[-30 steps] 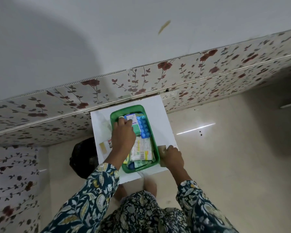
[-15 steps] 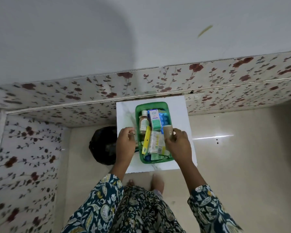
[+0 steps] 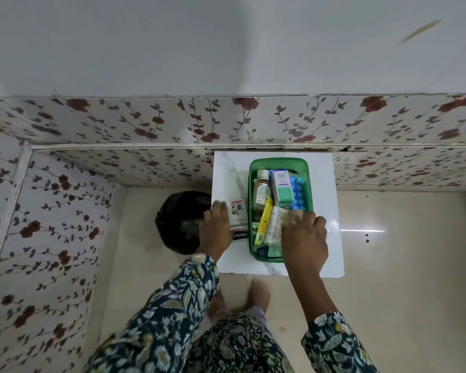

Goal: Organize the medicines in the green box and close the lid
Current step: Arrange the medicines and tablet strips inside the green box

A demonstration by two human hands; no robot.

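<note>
A green box (image 3: 277,160) stands open on a small white table (image 3: 327,189). Inside it lie a brown-liquid bottle (image 3: 261,192), a teal and white carton (image 3: 281,191), a blue blister pack (image 3: 297,196), a yellow tube (image 3: 264,222) and a white strip pack (image 3: 275,224). My right hand (image 3: 304,238) reaches down into the box's near right part, fingers curled over the contents and hiding what is under them. My left hand (image 3: 215,230) grips a white plaster carton (image 3: 238,219) lying on the table just left of the box. No lid is in view.
A round black bag or bin (image 3: 182,219) sits on the floor against the table's left side. Floral-papered walls close the back and left. Glossy beige floor (image 3: 401,265) spreads to the right. My feet are below the table's near edge.
My right hand, which held a small brown roll above the box's right rim, has dropped into the box. My left hand has taken hold of the plaster carton on the table.
</note>
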